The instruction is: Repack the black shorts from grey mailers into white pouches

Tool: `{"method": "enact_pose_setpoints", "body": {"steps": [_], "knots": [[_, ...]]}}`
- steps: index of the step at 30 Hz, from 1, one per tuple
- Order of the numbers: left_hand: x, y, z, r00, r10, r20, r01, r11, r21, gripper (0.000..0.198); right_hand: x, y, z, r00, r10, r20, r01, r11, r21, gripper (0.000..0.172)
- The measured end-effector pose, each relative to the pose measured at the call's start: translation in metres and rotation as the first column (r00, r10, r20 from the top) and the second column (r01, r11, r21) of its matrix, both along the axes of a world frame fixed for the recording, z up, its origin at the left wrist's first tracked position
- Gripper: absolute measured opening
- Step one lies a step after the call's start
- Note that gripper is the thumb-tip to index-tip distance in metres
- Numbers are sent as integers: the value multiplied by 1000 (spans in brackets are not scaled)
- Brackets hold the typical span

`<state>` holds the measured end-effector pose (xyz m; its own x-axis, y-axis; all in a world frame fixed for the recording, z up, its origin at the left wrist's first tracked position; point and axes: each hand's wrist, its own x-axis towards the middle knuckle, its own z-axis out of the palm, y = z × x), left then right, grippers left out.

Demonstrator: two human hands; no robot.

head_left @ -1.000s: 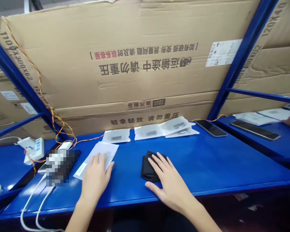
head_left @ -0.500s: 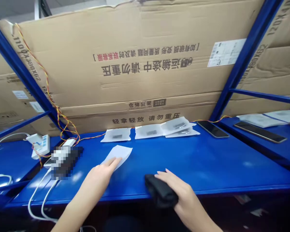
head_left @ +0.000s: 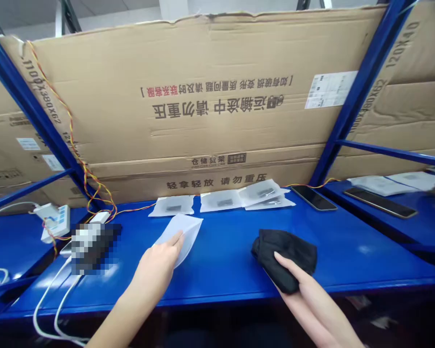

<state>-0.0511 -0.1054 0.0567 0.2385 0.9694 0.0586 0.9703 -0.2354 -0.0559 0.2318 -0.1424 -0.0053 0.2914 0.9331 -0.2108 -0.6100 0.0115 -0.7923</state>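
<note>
Pinching a pouch (head_left: 190, 237) in the left hand (head_left: 158, 263); well right of that grip, clasping cloth (head_left: 293, 246) in the right hand (head_left: 307, 294). Apparently past picking up, with neither yet released.

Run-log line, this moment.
left hand: holding white translucent pouch | right hand: holding folded black cloth | beneath: glossy blue shelf

Before you, the sleeve (head_left: 189, 231) is left of the bundle (head_left: 290, 246); behind them, on the counter (head_left: 224, 256), lie packets (head_left: 222, 201) with a phone (head_left: 313, 198) to their right and cardboard (head_left: 217, 133) beyond.
</note>
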Motion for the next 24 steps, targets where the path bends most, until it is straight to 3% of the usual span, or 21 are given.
{"method": "enact_pose_setpoints", "body": {"steps": [2, 4, 6, 7, 8, 9, 11, 12, 13, 14, 18, 20, 21, 24], "knots": [[4, -1, 5, 999, -15, -33, 14, 1000, -28, 76, -6, -1, 9, 997, -82, 15, 81, 996, 22, 66], [9, -2, 9, 997, -62, -38, 61, 997, -45, 79, -15, -4, 18, 968, -212, 138, 209, 977, 38, 71], [12, -1, 11, 990, -137, 35, 138, 990, -26, 82, -27, -7, 24, 854, -372, 363, 361, 927, 100, 63], [13, 0, 11, 980, -179, 82, 181, 984, -7, 85, -34, -7, 27, 767, -442, 465, 390, 897, 209, 54], [14, 1, 10, 965, -225, 137, 225, 974, 18, 86, -42, -6, 29, 677, -500, 540, 340, 863, 373, 45], [15, 2, 9, 940, -275, 201, 272, 961, 44, 85, -49, -4, 30, 599, -549, 583, 196, 806, 558, 37], [16, 4, 6, 860, -376, 345, 363, 926, 103, 76, -60, 7, 27, 485, -627, 609, -236, 577, 782, 33], [16, 5, 5, 816, -415, 403, 398, 908, 131, 71, -64, 14, 23, 427, -661, 617, -418, 461, 783, 35], [15, 6, 4, 782, -441, 440, 421, 895, 148, 67, -67, 22, 18, 360, -702, 615, -537, 383, 752, 36], [15, 7, 2, 766, -451, 458, 431, 889, 154, 67, -69, 30, 11, 292, -741, 604, -602, 349, 718, 35], [13, 8, -10, 785, -432, 445, 412, 899, 146, 79, -67, 50, -20, 71, -823, 563, -702, 360, 615, 30], [15, 8, -17, 774, -441, 454, 422, 894, 149, 88, -66, 54, -31, -33, -826, 562, -745, 396, 538, 30], [17, 8, -20, 764, -454, 459, 436, 887, 152, 91, -67, 55, -33, -105, -809, 578, -754, 444, 485, 31], [27, 8, -24, 741, -483, 466, 474, 868, 147, 100, -75, 61, -36, -345, -644, 683, -670, 678, 301, 39]]}}
